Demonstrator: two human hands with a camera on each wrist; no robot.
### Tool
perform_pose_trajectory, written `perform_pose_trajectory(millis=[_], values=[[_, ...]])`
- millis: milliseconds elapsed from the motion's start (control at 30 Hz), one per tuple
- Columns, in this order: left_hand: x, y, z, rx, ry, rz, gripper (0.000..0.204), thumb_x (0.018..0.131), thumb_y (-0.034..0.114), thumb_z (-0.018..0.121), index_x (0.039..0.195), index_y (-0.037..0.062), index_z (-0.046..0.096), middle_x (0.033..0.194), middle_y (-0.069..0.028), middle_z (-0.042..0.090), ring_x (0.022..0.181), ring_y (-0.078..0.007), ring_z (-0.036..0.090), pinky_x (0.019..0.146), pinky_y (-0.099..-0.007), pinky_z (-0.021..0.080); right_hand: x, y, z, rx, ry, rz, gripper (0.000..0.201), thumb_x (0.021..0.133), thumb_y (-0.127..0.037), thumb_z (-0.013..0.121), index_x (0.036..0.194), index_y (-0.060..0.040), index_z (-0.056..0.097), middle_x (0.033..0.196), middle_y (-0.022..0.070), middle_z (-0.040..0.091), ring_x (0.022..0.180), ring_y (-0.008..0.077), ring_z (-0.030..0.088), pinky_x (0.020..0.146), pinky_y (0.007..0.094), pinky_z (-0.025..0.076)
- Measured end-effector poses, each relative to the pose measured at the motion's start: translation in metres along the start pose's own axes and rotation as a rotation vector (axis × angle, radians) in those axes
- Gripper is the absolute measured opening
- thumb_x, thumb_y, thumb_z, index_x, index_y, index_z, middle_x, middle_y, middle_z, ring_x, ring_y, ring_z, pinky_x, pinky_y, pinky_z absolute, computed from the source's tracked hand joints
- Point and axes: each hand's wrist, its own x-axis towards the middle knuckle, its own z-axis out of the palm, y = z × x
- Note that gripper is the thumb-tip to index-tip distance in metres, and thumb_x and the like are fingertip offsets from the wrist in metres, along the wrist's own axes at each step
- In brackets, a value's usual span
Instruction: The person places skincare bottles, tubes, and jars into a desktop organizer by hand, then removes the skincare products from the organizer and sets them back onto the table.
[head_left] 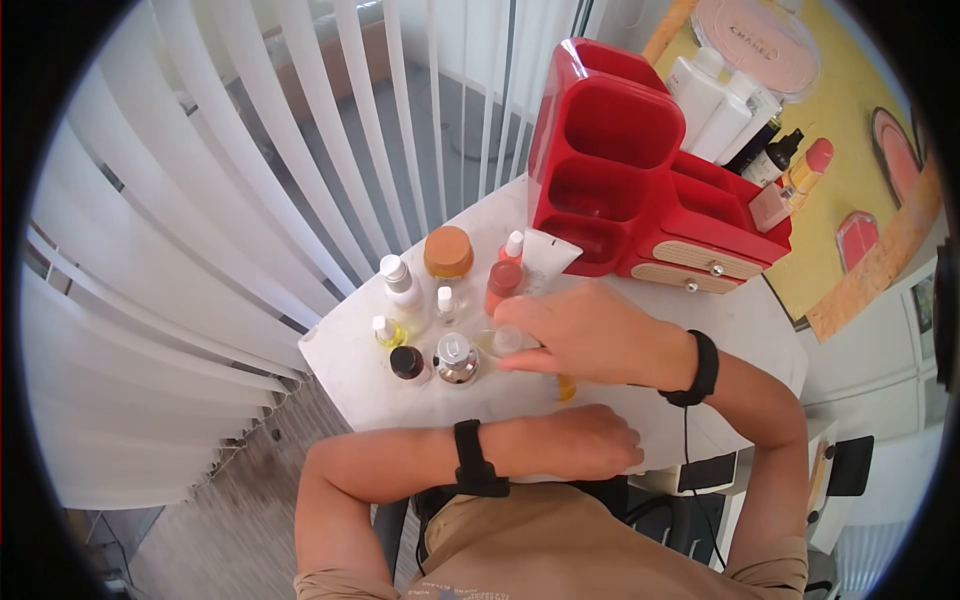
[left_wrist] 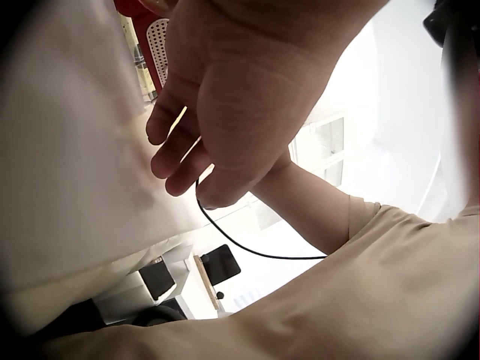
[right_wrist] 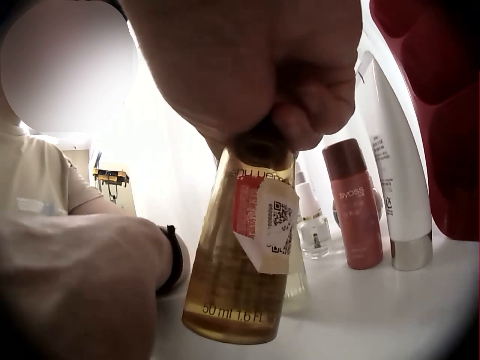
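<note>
One amber bottle (right_wrist: 244, 255) below right-hand grip (right_wrist: 262, 90)

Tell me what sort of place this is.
Probably a home vanity or dressing corner: a small white table crowded with cosmetic bottles, a red plastic makeup organiser with drawers, and white vertical window blinds behind. The right hand grips an amber oil bottle.

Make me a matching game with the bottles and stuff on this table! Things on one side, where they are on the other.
1. amber bottle
2. red organizer
3. orange-lidded jar
4. left hand

A. resting on the table's near edge
B. at the table's back, by the blinds
C. gripped by the right hand
D. far right of the table, compartments open

Pairs: 1-C, 2-D, 3-B, 4-A
</note>
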Motion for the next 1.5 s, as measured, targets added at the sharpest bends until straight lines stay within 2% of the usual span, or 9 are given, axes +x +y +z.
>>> perform_pose_trajectory(millis=[133,200,300,433,733,933,1100,1200,1500], values=[[0.0,0.0,-0.002,0.036,-0.035,-0.036,0.015,0.096,0.02,0.063,0.09,0.007,0.061,0.086,-0.0087,0.061,0.084,-0.0291,0.064,0.075,-0.0424,0.051,-0.008,0.009,-0.011,0.082,0.092,-0.019,0.039,0.086,-0.035,0.082,0.108,-0.0093,0.062,0.076,0.0059,0.061,0.066,0.0285,0.062,0.059,0.0376,0.05],[0.001,0.0,-0.001,0.026,-0.033,-0.035,0.015,0.097,0.021,0.063,0.09,0.0069,0.061,0.086,-0.0087,0.061,0.084,-0.0291,0.064,0.075,-0.0423,0.051,-0.011,0.011,-0.013,0.046,0.126,-0.082,0.037,0.086,-0.033,0.079,0.102,-0.0078,0.057,0.092,0.0105,0.063,0.082,0.0308,0.065,0.066,0.041,0.052],[0.001,0.001,-0.002,0.017,-0.037,-0.042,0.016,0.097,0.02,0.063,0.089,0.0067,0.061,0.086,-0.0086,0.06,0.084,-0.0291,0.064,0.075,-0.042,0.051,-0.014,0.013,-0.002,0.003,0.182,-0.109,0.035,0.085,-0.03,0.079,0.103,-0.0077,0.059,0.094,0.0093,0.062,0.087,0.0296,0.065,0.069,0.0406,0.052],[0.002,0.002,-0.004,0.002,-0.037,-0.043,0.016,0.097,0.019,0.062,0.088,0.0064,0.06,0.086,-0.0087,0.06,0.084,-0.0291,0.064,0.077,-0.0416,0.05,-0.014,0.017,0.005,0.029,0.245,-0.119,0.035,0.082,-0.032,0.084,0.102,-0.0105,0.063,0.09,0.0064,0.06,0.08,0.0278,0.063,0.065,0.0387,0.051],[0.0,0.001,-0.001,0.034,0.015,-0.022,0.016,0.095,0.018,0.064,0.085,0.0061,0.059,0.084,-0.0086,0.059,0.081,-0.0285,0.064,0.074,-0.0403,0.051,-0.021,0.018,0.006,0.139,0.092,-0.074,0.035,0.083,-0.025,0.083,0.108,-0.0089,0.065,0.097,0.0081,0.063,0.083,0.029,0.063,0.069,0.0389,0.053],[-0.001,0.001,-0.002,0.057,0.006,-0.028,0.017,0.095,0.019,0.064,0.085,0.0063,0.059,0.083,-0.0081,0.059,0.08,-0.0279,0.064,0.074,-0.0401,0.051,-0.015,0.011,0.001,0.054,0.168,-0.08,0.038,0.081,-0.023,0.084,0.112,-0.0094,0.066,0.101,0.0063,0.065,0.092,0.0281,0.064,0.074,0.04,0.053],[0.0,0.002,-0.001,0.076,-0.006,-0.019,0.016,0.096,0.019,0.063,0.087,0.0064,0.059,0.085,-0.0074,0.059,0.083,-0.0267,0.064,0.077,-0.0403,0.051,0.0,0.001,0.009,0.028,0.265,-0.29,0.037,0.081,-0.021,0.083,0.112,-0.0099,0.066,0.101,0.005,0.064,0.092,0.0262,0.062,0.078,0.039,0.052],[0.0,0.001,-0.002,0.078,-0.018,-0.03,0.016,0.096,0.019,0.063,0.087,0.0068,0.059,0.085,-0.0074,0.059,0.084,-0.0265,0.064,0.078,-0.0405,0.051,0.004,0.0,0.01,0.008,0.222,-0.271,0.031,0.086,-0.025,0.079,0.107,-0.0096,0.063,0.096,0.0066,0.061,0.094,0.0261,0.062,0.085,0.0379,0.05],[-0.001,-0.001,0.001,0.043,0.022,0.009,0.013,0.092,0.017,0.064,0.086,0.0061,0.059,0.083,-0.0095,0.059,0.079,-0.0303,0.063,0.072,-0.0437,0.051,-0.01,-0.005,-0.014,-0.02,0.316,-0.204,0.032,0.085,-0.024,0.079,0.111,-0.0099,0.068,0.103,0.0045,0.066,0.093,0.0245,0.065,0.079,0.0384,0.054]])
